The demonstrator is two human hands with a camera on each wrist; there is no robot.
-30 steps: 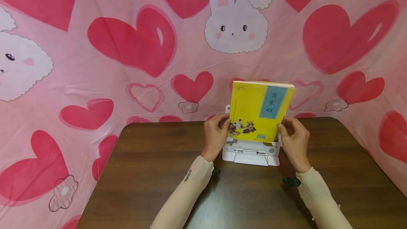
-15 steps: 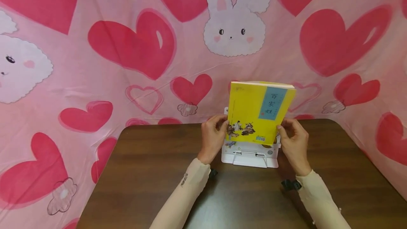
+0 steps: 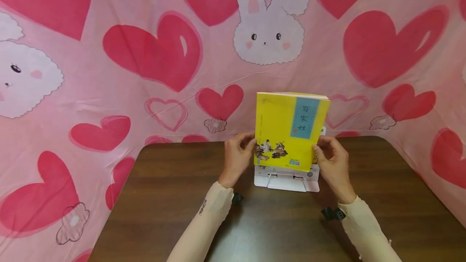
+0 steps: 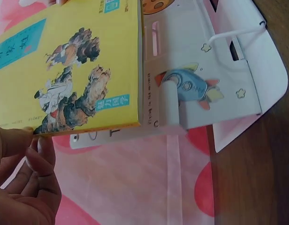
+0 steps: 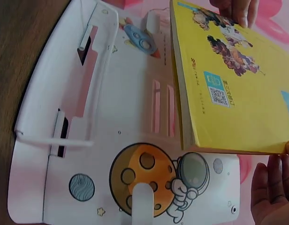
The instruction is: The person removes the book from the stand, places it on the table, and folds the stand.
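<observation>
A yellow book (image 3: 276,128) with a blue title panel is held upright in front of a white book stand (image 3: 285,183). My left hand (image 3: 238,155) pinches its left edge, thumb on the cover. On the opposite edge, my right hand (image 3: 332,163) pinches it the same way. In the left wrist view the book's lower edge stays above the stand's ledge, and a printed rocket (image 4: 186,85) shows on the stand's back plate. The right wrist view shows a printed orange planet (image 5: 144,173) and a wire page holder (image 5: 55,139) near the ledge.
The stand rests on a dark wooden table (image 3: 174,197) near its back edge. Behind hangs a pink cloth (image 3: 214,68) printed with hearts and rabbits. Dark straps (image 3: 332,213) are at both wrists.
Both hands have shifted the book slightly left and a little lower in front of the stand. The stand's upper right corner now shows beside the book. Both grips stay the same.
</observation>
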